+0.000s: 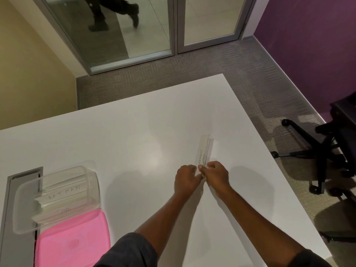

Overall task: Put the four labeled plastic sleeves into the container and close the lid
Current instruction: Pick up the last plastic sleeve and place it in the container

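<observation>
Both hands meet at the near end of the clear labeled plastic sleeve (202,151) on the right of the white table (134,132); left hand (186,178) and right hand (216,175) pinch it, fingers narrow. Best lifted level, then carried left to the open clear plastic container (57,195) beside its pink lid (73,241).

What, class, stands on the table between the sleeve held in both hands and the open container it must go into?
Nothing visible. Bare white table lies between the sleeve, pinched by the left hand and right hand, and the clear container. Its pink lid lies beside it, off the opening.
</observation>
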The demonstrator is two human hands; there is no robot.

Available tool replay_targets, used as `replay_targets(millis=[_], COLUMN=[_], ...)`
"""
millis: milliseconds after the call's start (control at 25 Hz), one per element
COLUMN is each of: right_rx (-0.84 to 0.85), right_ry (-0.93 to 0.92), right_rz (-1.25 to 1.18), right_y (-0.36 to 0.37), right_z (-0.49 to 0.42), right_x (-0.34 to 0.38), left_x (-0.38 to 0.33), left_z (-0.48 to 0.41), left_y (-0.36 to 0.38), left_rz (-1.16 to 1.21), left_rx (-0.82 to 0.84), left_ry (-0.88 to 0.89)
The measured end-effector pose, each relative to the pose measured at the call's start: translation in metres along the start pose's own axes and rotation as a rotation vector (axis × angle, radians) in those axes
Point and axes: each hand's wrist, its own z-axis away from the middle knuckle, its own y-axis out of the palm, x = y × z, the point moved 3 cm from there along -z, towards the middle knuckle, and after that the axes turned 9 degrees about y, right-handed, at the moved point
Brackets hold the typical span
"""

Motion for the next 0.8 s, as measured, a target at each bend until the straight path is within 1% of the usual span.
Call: replay_targets(millis=[280, 520, 680, 800], right_rx=[0.046, 0.076, 0.077, 0.070], right_ry=[-0.148, -0.338, -0.424, -0.532], right_rz=[0.122, 0.354, 0.515, 0.612], right_y=[-0.004, 0.002, 0.007, 0.008], right_z=[0.003, 0.006, 0.010, 0.014], right_x=[0.004, 0.013, 0.020, 0.022], left_x=[0.001, 0.002, 0.011, 0.020], left_z=[0.017, 0.032, 0.035, 0.039], left_y=[0.005, 0.009, 0.009, -0.003], left_rz=[0.079, 0.082, 0.024, 0.006], left_rx=[0.008, 0.031, 0.057, 0.044], left_ry=[0.013, -0.003, 0.017, 0.016])
